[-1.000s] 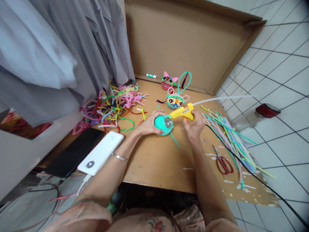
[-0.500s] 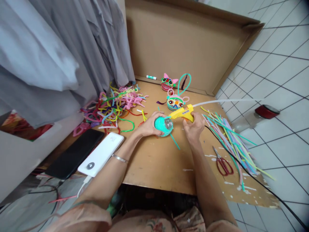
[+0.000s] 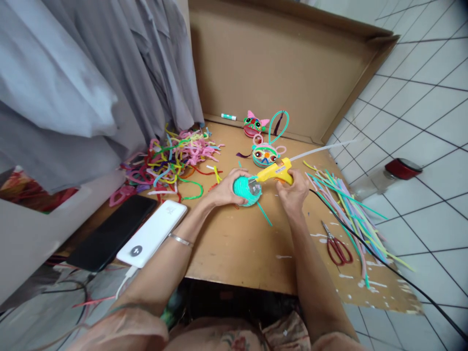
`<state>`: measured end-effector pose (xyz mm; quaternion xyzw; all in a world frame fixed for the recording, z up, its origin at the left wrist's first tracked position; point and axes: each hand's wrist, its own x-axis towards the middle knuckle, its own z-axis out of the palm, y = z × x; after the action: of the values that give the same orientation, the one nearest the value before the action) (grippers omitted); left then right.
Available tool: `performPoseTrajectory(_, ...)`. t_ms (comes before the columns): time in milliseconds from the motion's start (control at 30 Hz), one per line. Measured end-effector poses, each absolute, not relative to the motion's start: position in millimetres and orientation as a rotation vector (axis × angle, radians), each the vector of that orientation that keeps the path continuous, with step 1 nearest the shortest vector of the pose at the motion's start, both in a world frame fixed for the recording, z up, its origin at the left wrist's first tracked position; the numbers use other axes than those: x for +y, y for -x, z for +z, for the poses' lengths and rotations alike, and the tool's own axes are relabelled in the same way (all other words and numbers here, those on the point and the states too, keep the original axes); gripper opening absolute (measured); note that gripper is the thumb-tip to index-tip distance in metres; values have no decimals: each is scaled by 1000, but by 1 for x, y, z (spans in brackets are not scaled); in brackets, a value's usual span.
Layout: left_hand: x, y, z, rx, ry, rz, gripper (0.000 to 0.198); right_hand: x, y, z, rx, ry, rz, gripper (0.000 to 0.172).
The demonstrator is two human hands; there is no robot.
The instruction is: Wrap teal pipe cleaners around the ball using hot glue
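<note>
My left hand [image 3: 231, 189] is closed around a ball wrapped in turquoise pipe cleaner [image 3: 244, 192], with a bare clear patch showing on its right side. A loose turquoise end sticks out below it. In my right hand [image 3: 295, 192] is a yellow hot glue gun [image 3: 276, 171], its nozzle pointing left at the ball's upper edge. A long translucent glue stick [image 3: 321, 148] juts from the gun's back. Just beyond stand a pipe-cleaner animal head with round pink ears [image 3: 265, 155] and a smaller one with pointed pink ears [image 3: 254, 126].
Tangled colourful pipe cleaners [image 3: 183, 156] lie at left, near a black phone [image 3: 113, 234] and a white power bank [image 3: 153, 234]. Straight pipe cleaners [image 3: 347, 209], red-handled scissors [image 3: 338, 246], a black cord [image 3: 351, 229] and a red-lidded clear jar [image 3: 402, 169] are at right. Cardboard [image 3: 285, 68] stands behind.
The glue stick behind the gun has swung slightly, its far end now higher and further left. Both hands keep nearly the same position on the ball and the glue gun.
</note>
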<state>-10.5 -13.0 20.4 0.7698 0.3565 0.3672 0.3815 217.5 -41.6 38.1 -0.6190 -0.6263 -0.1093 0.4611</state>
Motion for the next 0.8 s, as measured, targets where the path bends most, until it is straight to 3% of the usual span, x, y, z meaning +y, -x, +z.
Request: performPoseTrajectory(800, -11, 11, 22, 901, -1995, 918, 74, -38, -219, 34, -1524, 1512, -235, 24)
